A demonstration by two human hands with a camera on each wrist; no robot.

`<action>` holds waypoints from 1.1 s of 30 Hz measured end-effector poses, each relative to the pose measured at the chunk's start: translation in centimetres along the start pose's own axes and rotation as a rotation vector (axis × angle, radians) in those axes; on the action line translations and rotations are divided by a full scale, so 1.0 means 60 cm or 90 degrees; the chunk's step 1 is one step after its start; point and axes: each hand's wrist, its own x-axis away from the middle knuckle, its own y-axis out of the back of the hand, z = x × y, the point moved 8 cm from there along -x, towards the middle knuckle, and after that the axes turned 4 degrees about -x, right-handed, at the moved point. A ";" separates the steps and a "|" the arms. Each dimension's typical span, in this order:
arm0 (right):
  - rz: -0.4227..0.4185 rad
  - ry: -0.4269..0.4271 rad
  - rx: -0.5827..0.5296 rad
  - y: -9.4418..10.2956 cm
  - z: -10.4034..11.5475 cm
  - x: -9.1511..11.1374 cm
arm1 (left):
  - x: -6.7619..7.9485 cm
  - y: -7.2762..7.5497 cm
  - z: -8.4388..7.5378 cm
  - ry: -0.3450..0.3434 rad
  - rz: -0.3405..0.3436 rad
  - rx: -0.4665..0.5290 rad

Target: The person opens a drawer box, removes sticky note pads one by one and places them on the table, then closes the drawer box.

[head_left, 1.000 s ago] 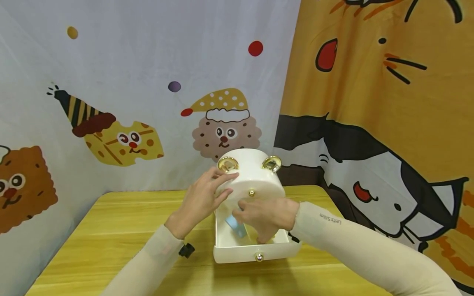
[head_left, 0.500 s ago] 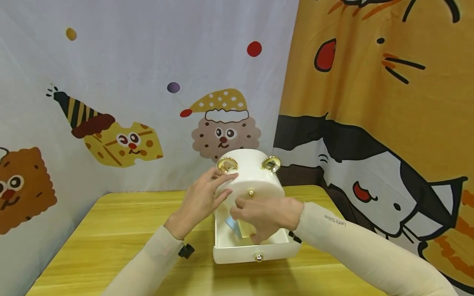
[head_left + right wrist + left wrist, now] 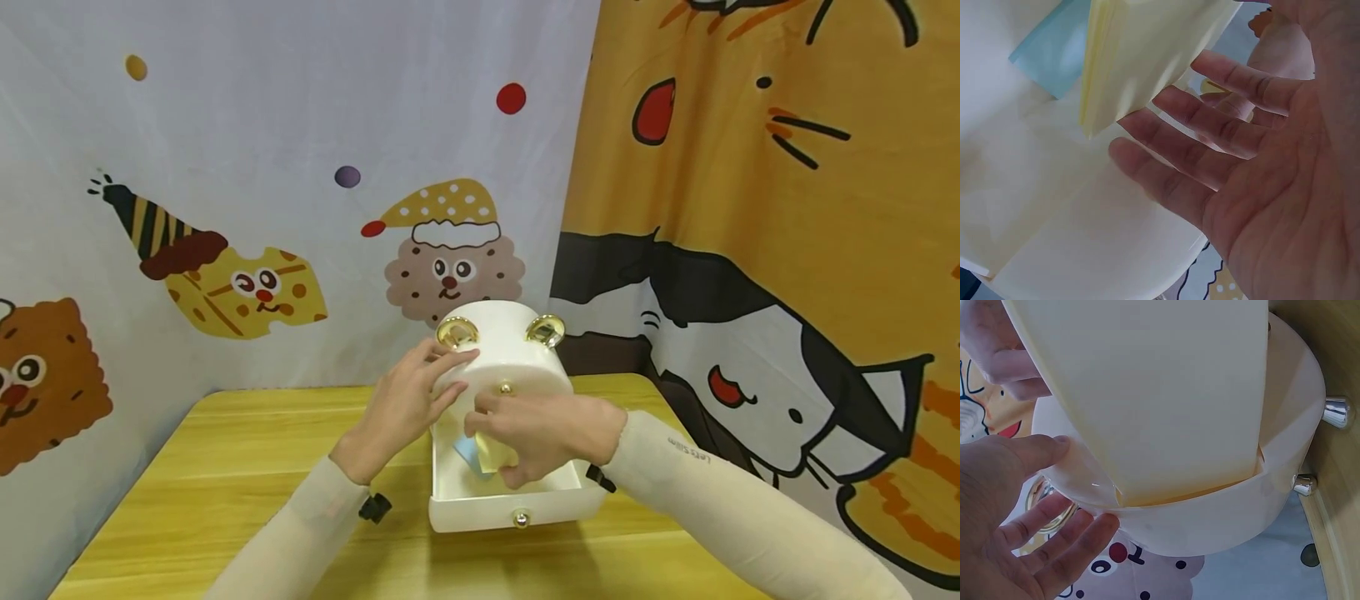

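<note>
A white rounded desktop drawer box with gold ear-shaped rings stands on the table. Its lower drawer, with a small gold knob, is pulled out. Inside it, my right hand pinches a pale yellow pad of sticky notes that stands on edge; in the right wrist view the fingertips meet the pad's side. Beside it leans a light blue pad, partly hidden by the yellow one. My left hand rests on the box's upper left, fingers spread along its rounded side and thumb on the front.
The wood-grain table extends on both sides of the box. Behind it hangs a pale cartoon curtain, with an orange one to the right. The upper drawer's gold knob sits just above my right hand.
My right hand has shifted a little up in the drawer, and the yellow pad has come up into sight between its fingers. The left hand stays on the box.
</note>
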 end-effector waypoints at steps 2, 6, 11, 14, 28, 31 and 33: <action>-0.005 0.001 -0.010 0.001 0.000 0.004 | 0.000 0.001 0.000 0.000 0.000 0.000; -0.034 0.015 -0.028 0.005 0.000 0.011 | 0.000 0.001 0.001 -0.001 -0.003 -0.003; -0.075 0.023 -0.034 0.009 -0.004 0.021 | 0.000 -0.001 0.002 -0.002 -0.006 -0.012; -0.095 0.024 -0.029 0.010 -0.005 0.026 | 0.001 -0.001 0.002 -0.002 -0.008 -0.014; -0.141 0.005 -0.029 0.006 -0.011 0.051 | 0.004 -0.002 0.003 -0.005 -0.016 -0.018; -0.152 0.000 -0.030 0.004 -0.012 0.058 | 0.004 -0.002 0.003 -0.005 -0.017 -0.017; -0.158 -0.006 -0.032 0.003 -0.014 0.063 | 0.003 -0.002 0.002 -0.006 -0.017 -0.016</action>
